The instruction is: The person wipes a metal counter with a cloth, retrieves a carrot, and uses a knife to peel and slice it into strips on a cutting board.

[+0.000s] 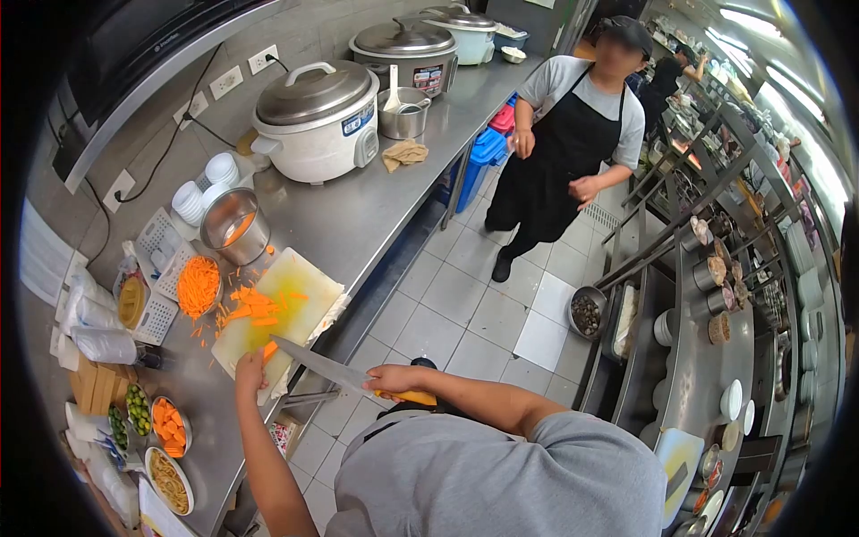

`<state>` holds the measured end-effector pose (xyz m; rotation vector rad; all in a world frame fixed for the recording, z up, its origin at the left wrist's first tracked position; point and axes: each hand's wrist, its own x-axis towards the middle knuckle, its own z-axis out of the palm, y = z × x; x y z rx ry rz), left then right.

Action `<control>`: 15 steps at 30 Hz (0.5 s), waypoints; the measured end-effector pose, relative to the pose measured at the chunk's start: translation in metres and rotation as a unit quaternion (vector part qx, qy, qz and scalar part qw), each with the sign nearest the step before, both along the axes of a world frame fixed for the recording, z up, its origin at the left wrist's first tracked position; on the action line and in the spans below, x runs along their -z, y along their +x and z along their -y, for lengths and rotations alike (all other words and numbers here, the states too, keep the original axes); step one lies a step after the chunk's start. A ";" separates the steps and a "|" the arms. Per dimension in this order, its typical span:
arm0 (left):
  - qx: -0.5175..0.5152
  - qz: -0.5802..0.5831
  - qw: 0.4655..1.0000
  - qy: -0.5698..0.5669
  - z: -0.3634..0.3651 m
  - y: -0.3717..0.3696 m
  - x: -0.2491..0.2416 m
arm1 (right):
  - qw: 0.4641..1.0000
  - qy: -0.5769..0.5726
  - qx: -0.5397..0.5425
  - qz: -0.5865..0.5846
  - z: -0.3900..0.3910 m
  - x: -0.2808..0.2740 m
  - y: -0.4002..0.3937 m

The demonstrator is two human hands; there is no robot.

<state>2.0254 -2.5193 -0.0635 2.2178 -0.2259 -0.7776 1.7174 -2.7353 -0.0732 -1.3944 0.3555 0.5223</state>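
On the cutting board (309, 277), stained yellow in the middle, my left hand (251, 370) presses a piece of carrot (270, 350) near the front edge. My right hand (386, 379) is closed round the orange handle of a large knife (327, 366). The blade's tip reaches the board just beside the carrot piece. Flat carrot slices (255, 309) lie farther up the board, with scraps spilling over its left side. Close by stand a bowl of shredded carrot (198, 285) and a metal pot (234, 225) with carrot inside.
Rice cookers (313, 121) line the steel counter (394, 170) against the wall. Bowls of carrot chunks (169, 426), green pieces (138, 409) and pale strips (168, 481) stand at the lower left. A person in a black apron (573, 152) stands in the aisle, opposite shelving (680, 331).
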 end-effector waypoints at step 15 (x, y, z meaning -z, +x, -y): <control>-0.015 0.005 1.000 -0.012 -0.001 0.001 0.004 | 1.000 -0.025 -0.005 -0.008 0.002 -0.005 0.003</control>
